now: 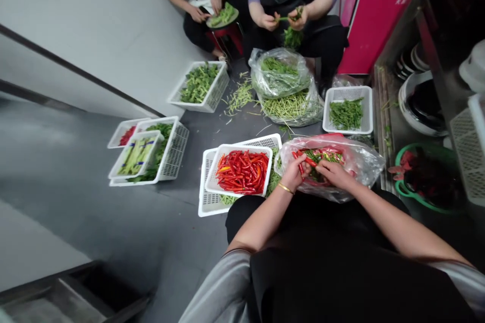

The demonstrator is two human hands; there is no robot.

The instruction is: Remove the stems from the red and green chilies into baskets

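Holding red chillies [310,161], the left hand [292,175] grips firmly while the right hand [336,173] pinches one end, apparently above the plastic bag [366,162] to catch scraps.

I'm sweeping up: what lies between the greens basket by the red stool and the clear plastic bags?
Scattered green stems lie on the floor there, in the head view.

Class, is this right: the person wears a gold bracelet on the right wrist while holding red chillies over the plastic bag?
Wrong wrist: the head view shows the bracelet on the left wrist. Red chillies are indeed held over the plastic bag.
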